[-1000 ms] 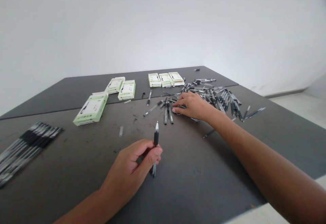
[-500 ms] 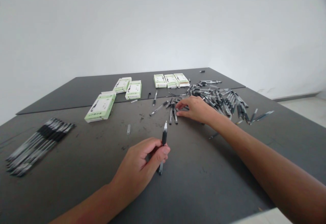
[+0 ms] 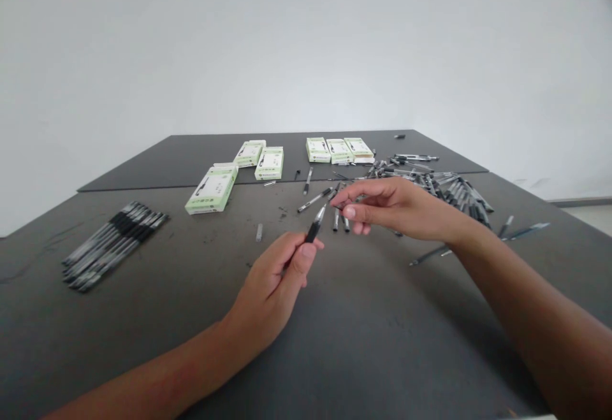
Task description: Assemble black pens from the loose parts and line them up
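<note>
My left hand (image 3: 282,273) is closed round an uncapped gel pen (image 3: 314,229), its grip and tip angled up to the right. Just beyond that tip is my right hand (image 3: 377,206), thumb and forefinger pinching a small dark piece that looks like a pen cap (image 3: 338,207), mostly covered by the fingers. Cap and pen tip are close but seem apart. Behind and to the right of my right hand spreads a loose heap of pens (image 3: 459,194), partly hidden by it. A clear cap (image 3: 259,232) lies on the table beyond my left hand.
A row of pens (image 3: 115,241) lies side by side at the left. Three green-and-white boxes (image 3: 213,189) stand left of centre, and three more boxes (image 3: 339,151) stand farther back. Single pens (image 3: 308,180) lie scattered on the dark table (image 3: 335,343).
My right hand has drawn back from the pen heap toward the pen tip, now pinching a small piece. My left hand has risen slightly, and its pen leans more to the right. The view has shifted left.
</note>
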### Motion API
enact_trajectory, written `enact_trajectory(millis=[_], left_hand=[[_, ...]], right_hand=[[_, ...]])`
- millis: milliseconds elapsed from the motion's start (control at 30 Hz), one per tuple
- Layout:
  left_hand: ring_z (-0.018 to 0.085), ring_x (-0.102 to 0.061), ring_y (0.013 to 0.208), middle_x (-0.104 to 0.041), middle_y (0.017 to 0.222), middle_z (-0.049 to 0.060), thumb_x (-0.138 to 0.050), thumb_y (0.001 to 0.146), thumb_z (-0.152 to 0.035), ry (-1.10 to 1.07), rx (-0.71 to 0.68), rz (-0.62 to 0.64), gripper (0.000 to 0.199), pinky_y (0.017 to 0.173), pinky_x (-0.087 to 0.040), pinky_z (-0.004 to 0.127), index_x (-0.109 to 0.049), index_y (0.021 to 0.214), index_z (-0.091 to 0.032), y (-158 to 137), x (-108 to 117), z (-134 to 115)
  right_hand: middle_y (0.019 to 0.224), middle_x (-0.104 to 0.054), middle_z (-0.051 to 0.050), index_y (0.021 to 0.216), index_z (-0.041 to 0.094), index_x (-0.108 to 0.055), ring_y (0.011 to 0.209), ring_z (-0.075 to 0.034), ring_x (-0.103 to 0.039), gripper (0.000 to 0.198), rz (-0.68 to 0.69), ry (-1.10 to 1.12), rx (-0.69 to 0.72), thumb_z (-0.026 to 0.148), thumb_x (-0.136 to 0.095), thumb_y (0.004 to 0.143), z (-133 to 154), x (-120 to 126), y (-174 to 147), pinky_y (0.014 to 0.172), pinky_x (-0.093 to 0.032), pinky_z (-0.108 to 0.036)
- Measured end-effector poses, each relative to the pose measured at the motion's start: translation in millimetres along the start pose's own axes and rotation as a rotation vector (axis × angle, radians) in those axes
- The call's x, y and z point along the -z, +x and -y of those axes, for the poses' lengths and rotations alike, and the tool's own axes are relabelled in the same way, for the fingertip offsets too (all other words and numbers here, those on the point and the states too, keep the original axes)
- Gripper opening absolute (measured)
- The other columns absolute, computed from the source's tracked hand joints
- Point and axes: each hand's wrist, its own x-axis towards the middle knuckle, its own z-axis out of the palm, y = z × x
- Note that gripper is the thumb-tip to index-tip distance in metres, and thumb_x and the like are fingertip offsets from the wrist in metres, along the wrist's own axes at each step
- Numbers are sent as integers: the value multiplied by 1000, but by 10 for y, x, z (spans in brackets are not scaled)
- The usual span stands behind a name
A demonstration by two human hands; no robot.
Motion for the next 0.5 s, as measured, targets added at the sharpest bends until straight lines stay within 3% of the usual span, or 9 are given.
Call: enact_trajectory(millis=[133,300,500], left_hand=[[15,-51,59,-50,64,-5,-44,114,-50,2,-10,5,41,61,-42,28,-73,121,-23,-11,5,-8],[15,-48,57,-47,63,-5,-45,113,-46,12,-37,43,39,65,-44,29,-76,124,-25,-21,18,-14],[15,-58,71,-64,81,-1,-48,113,-43,42,-80,25,35,72,-46,29,-76,114,-22,-24,36,-44]], right_hand=[[96,-80,-3,123,28,-85,72,-12,-64,32,27,-30,61,45,-78,97,115,25,-61,64,-55,-26],[90,-79,-2,125,30,-85,68,-12,-61,33,45,-103,85,45,-76,98,139,101,-89,59,-49,-25],[100,-83,-5,118,30,-88,86,-18,-72,31,53,-198,83,47,-81,93,127,174,-110,75,-57,-30]])
